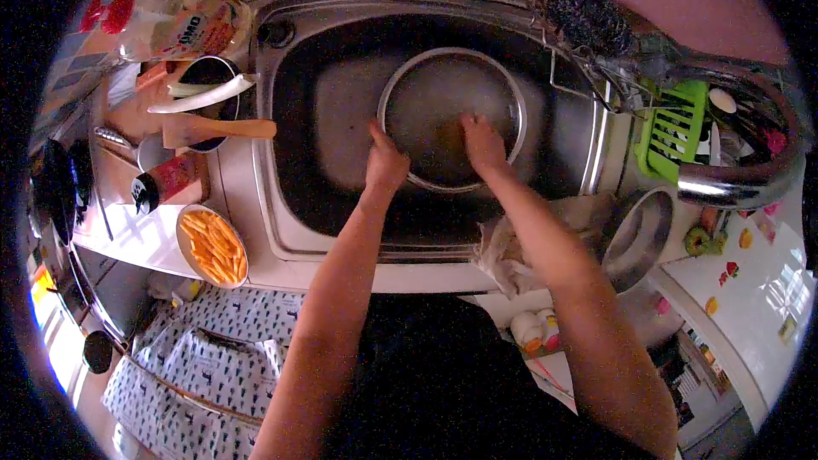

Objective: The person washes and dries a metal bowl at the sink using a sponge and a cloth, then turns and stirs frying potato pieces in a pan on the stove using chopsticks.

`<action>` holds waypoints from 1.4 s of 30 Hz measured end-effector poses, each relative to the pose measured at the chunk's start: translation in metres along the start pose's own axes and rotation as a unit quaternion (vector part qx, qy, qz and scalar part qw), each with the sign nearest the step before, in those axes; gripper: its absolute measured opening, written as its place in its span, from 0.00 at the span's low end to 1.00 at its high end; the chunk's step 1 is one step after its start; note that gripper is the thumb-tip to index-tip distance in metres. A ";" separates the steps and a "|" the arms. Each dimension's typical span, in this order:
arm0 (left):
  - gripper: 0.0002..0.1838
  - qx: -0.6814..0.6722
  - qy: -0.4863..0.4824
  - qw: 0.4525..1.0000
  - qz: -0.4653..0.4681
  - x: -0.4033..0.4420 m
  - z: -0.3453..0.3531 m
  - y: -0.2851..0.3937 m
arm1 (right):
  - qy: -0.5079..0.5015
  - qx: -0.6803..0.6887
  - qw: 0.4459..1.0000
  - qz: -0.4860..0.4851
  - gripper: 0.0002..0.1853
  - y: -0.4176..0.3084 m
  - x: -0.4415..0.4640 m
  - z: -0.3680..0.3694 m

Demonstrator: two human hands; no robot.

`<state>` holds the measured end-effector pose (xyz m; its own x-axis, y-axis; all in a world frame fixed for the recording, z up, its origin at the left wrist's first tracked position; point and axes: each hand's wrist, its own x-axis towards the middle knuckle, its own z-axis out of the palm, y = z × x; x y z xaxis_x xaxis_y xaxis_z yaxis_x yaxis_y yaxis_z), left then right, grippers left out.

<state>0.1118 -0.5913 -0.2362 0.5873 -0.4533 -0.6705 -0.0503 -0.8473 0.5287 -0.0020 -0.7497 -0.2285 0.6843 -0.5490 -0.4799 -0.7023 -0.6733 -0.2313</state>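
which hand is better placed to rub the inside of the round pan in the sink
Probably the right hand: it reaches in over the middle of the round pan, while the left hand is at the rim, better placed for steadying.

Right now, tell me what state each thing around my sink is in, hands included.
Round basin: upright in the sink, contents unclear.
Left hand: at the basin's rim.
Right hand: inside the basin, fingers bunched.
Cloth: crumpled at the sink's edge.
Bowl of orange sticks: well filled.
Green basket: slatted, utensils beside it.
Wooden spatula: lying unheld.
Large bottle: red cap on.
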 end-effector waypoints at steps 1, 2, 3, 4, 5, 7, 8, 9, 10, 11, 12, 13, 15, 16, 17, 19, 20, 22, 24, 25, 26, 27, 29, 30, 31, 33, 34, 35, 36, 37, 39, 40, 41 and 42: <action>0.46 -0.002 0.012 1.000 0.015 0.000 0.000 0.000 | 0.040 0.006 0.999 -0.008 0.17 0.010 0.012 0.009; 0.46 -0.002 0.010 1.000 0.011 0.000 0.000 -0.001 | 0.078 0.012 0.997 -0.016 0.17 0.022 0.029 0.025; 0.46 -0.002 0.006 1.000 0.007 -0.003 -0.005 0.005 | 0.116 0.019 0.993 -0.023 0.17 0.030 0.043 0.038; 0.46 -0.002 0.003 1.000 0.004 -0.004 -0.005 0.006 | 0.140 0.014 0.990 -0.020 0.16 0.027 0.054 0.042; 0.46 0.003 -0.002 1.000 -0.003 -0.002 -0.004 0.005 | 0.164 0.009 0.986 -0.017 0.16 0.020 0.064 0.050; 0.46 0.013 -0.014 1.000 -0.015 0.003 0.001 0.000 | 0.177 0.045 0.983 0.013 0.16 -0.006 0.069 0.057; 0.45 -0.006 0.006 1.000 0.006 0.002 0.003 -0.001 | 0.166 0.084 0.982 0.040 0.15 -0.022 0.070 0.056; 0.45 -0.027 0.025 0.999 0.027 0.000 0.004 -0.002 | 0.153 0.097 0.983 0.034 0.15 -0.028 0.069 0.060; 0.45 -0.048 0.046 0.997 0.049 -0.001 0.005 -0.001 | 0.139 0.111 0.984 0.029 0.15 -0.034 0.068 0.063; 0.45 -0.040 0.051 0.996 0.055 -0.001 0.005 -0.001 | 0.122 0.098 0.988 -0.008 0.15 -0.038 0.063 0.066; 0.44 -0.032 0.057 0.996 0.061 -0.001 0.005 -0.002 | 0.105 0.084 0.990 -0.045 0.15 -0.038 0.060 0.072; 0.44 -0.025 0.062 0.996 0.067 -0.001 0.006 -0.003 | 0.037 0.109 0.991 -0.072 0.15 -0.033 0.059 0.074; 0.44 -0.026 0.030 0.999 0.021 -0.004 0.002 0.001 | 0.004 0.111 0.991 -0.075 0.15 -0.029 0.036 0.064; 0.44 -0.026 0.014 1.000 -0.001 -0.006 -0.003 0.007 | 0.000 0.119 0.990 -0.082 0.15 -0.024 0.028 0.059; 0.44 -0.017 0.001 1.000 -0.016 -0.008 -0.008 0.012 | -0.004 0.127 0.988 -0.088 0.15 -0.019 0.021 0.054; 0.44 0.002 -0.025 0.999 -0.045 -0.011 -0.017 0.024 | 0.011 0.155 0.982 -0.110 0.15 0.004 0.015 0.055; 0.44 0.006 -0.009 1.000 -0.024 -0.008 -0.012 0.018 | 0.026 0.155 0.984 -0.081 0.15 0.013 0.015 0.053; 0.44 0.016 0.027 0.999 0.015 0.000 0.002 0.000 | 0.053 0.156 0.986 -0.026 0.15 0.020 0.016 0.043; 0.45 0.025 0.016 1.000 0.007 0.003 0.005 -0.004 | 0.055 0.151 0.986 0.034 0.15 0.023 0.029 0.037; 0.45 0.030 0.010 0.999 0.002 0.003 0.004 -0.003 | 0.055 0.149 0.985 0.063 0.15 0.024 0.038 0.037; 0.45 0.029 0.002 1.000 -0.006 0.001 0.004 -0.002 | 0.104 0.149 0.982 0.047 0.14 0.022 0.047 0.039; 0.45 0.028 -0.006 0.999 -0.014 -0.007 -0.004 0.008 | 0.154 0.150 0.976 0.030 0.14 0.017 0.057 0.045; 0.45 0.022 -0.005 1.000 -0.013 -0.009 -0.006 0.011 | 0.204 0.144 0.968 0.016 0.14 0.002 0.067 0.051; 0.45 0.016 0.003 1.000 -0.004 -0.007 -0.002 0.006 | 0.204 0.137 0.969 0.020 0.14 -0.008 0.070 0.051; 0.45 0.010 0.010 1.000 0.005 -0.007 0.000 0.005 | 0.203 0.130 0.970 0.024 0.14 -0.016 0.072 0.055; 0.44 0.012 0.035 0.999 -0.004 -0.009 0.003 0.009 | 0.182 0.173 0.966 0.063 0.14 -0.032 0.076 0.079; 0.44 0.013 0.048 0.999 -0.008 -0.010 0.002 0.011 | 0.172 0.195 0.962 0.082 0.14 -0.042 0.072 0.070; 0.43 0.010 0.050 0.999 -0.010 -0.011 0.001 0.014 | 0.071 0.280 0.956 0.046 0.15 -0.042 0.058 0.059; 0.43 0.006 0.052 0.999 -0.012 -0.013 -0.001 0.016 | 0.084 0.254 0.964 0.001 0.16 -0.038 0.052 0.066; 0.43 0.002 0.055 0.998 -0.014 -0.013 -0.001 0.017 | 0.098 0.227 0.968 -0.044 0.16 -0.033 0.047 0.078; 0.43 -0.009 0.056 0.998 -0.009 -0.010 0.001 0.012 | 0.077 0.180 0.977 -0.081 0.17 -0.026 0.041 0.086; 0.44 -0.015 0.056 0.998 -0.005 -0.008 0.002 0.009 | 0.043 0.161 0.983 -0.072 0.17 -0.023 0.038 0.084; 0.44 -0.013 0.058 0.998 -0.004 -0.007 0.005 0.006 | 0.022 0.149 0.986 -0.072 0.17 -0.019 0.034 0.080; 0.44 -0.011 0.061 0.998 -0.002 -0.006 0.006 0.005 | 0.001 0.136 0.988 -0.073 0.17 -0.014 0.030 0.077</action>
<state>0.1038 -0.5946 -0.2326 0.6817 -0.4111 -0.6052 -0.0301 -0.8423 0.5382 0.0134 -0.7183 -0.3046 0.7824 -0.4576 -0.4225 -0.6227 -0.5869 -0.5175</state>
